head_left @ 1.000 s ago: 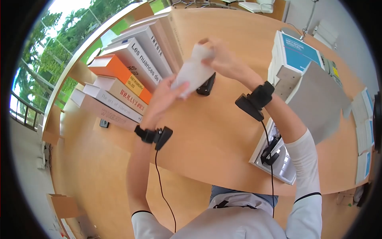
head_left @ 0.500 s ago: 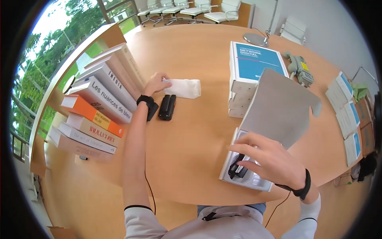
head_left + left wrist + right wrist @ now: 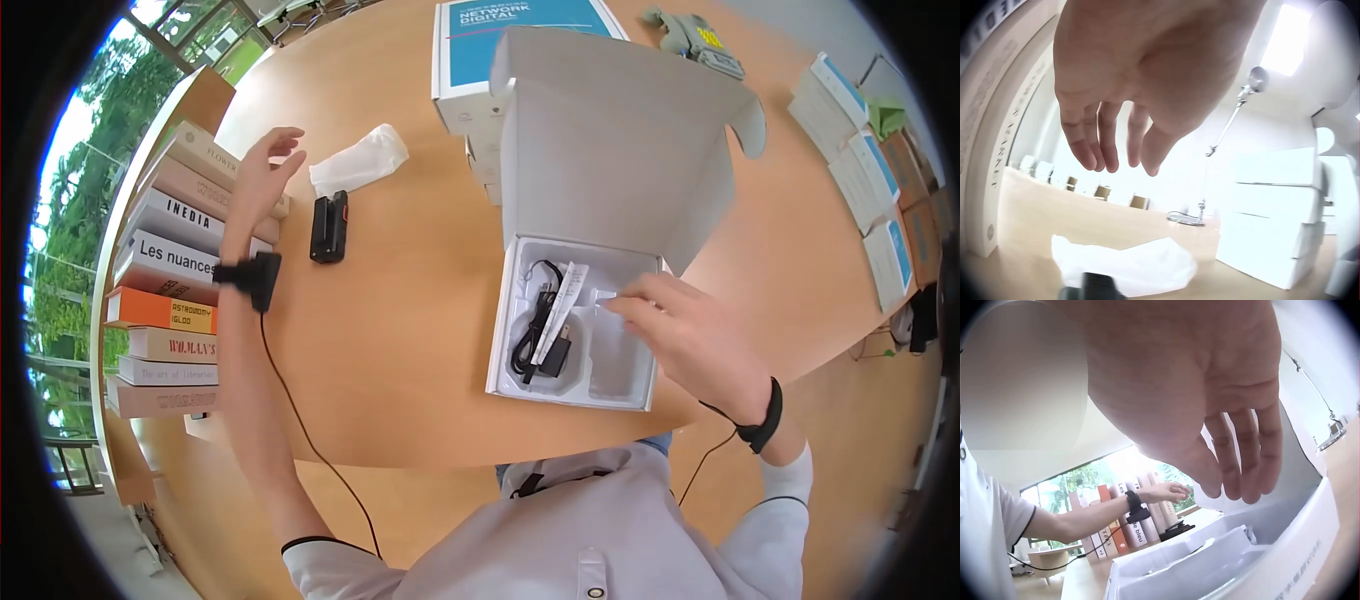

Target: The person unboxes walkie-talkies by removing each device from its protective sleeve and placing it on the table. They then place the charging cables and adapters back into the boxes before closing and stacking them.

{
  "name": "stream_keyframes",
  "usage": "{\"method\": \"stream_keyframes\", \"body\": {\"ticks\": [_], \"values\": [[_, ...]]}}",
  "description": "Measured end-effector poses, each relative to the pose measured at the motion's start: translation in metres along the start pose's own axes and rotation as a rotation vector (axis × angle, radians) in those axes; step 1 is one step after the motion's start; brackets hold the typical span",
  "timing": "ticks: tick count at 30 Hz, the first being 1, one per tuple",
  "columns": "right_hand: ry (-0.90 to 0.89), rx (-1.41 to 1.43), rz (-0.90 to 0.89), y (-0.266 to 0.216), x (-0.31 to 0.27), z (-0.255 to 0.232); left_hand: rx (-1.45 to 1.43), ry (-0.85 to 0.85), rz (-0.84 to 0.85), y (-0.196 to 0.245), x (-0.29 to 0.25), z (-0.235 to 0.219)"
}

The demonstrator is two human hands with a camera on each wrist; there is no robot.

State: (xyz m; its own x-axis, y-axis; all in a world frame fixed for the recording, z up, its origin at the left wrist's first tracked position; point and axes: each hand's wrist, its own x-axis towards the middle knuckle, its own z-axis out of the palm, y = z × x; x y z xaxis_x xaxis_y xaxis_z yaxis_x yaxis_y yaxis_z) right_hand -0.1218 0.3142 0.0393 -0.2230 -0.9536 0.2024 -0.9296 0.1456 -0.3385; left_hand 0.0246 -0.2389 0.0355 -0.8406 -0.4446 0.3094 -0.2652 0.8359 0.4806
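Observation:
Over the right part of an open white box [image 3: 495, 335], my right hand [image 3: 690, 345] hovers with its fingers loosely extended. The box's moulded tray holds a coiled black cable [image 3: 540, 325], a black plug adapter [image 3: 555, 357] and a narrow white paper strip [image 3: 562, 312] lying across them. My left hand [image 3: 262, 178] hangs in the air beside the books, fingers relaxed and nothing in them. Close to it on the table lie a flattened white pouch [image 3: 360, 160] and a black handheld device [image 3: 328, 228]. The left wrist view shows the pouch [image 3: 1141, 265] below the fingers.
A row of books [image 3: 165, 290] lines the table's left side. The box's raised lid [image 3: 620, 150] partly covers a stack of white boxes with a blue-topped one [image 3: 530, 45]. A grey-green telephone [image 3: 695, 42] sits farther back; more boxes [image 3: 865, 175] stand at the right.
Both hands were on the white pouch; it now lies on the table, released. The right hand has moved to the open box, and the left has drawn away leftward. The head view has shifted.

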Motion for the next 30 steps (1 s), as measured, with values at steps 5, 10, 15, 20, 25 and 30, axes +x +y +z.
{"method": "stream_keyframes", "body": {"ticks": [5, 10, 15, 20, 25, 30], "values": [[0.031, -0.14, -0.158, -0.001, 0.023, 0.014, -0.01, -0.136, -0.059, 0.23, -0.13, 0.05], [-0.049, -0.212, -0.039, -0.003, 0.01, 0.028, 0.072, -0.267, 0.143, 0.308, -0.189, 0.123], [-0.008, -0.138, -0.034, -0.001, -0.017, 0.033, 0.261, -0.407, 0.113, 0.317, -0.18, 0.147], [0.003, -0.119, -0.067, 0.007, -0.031, 0.035, 0.202, -0.487, -0.032, 0.315, -0.17, 0.159], [0.01, -0.086, -0.106, 0.012, -0.035, 0.04, 0.239, -0.469, -0.047, 0.32, -0.173, 0.164], [0.019, -0.066, -0.124, 0.016, -0.037, 0.04, 0.098, -0.485, -0.174, 0.324, -0.168, 0.143]]}}
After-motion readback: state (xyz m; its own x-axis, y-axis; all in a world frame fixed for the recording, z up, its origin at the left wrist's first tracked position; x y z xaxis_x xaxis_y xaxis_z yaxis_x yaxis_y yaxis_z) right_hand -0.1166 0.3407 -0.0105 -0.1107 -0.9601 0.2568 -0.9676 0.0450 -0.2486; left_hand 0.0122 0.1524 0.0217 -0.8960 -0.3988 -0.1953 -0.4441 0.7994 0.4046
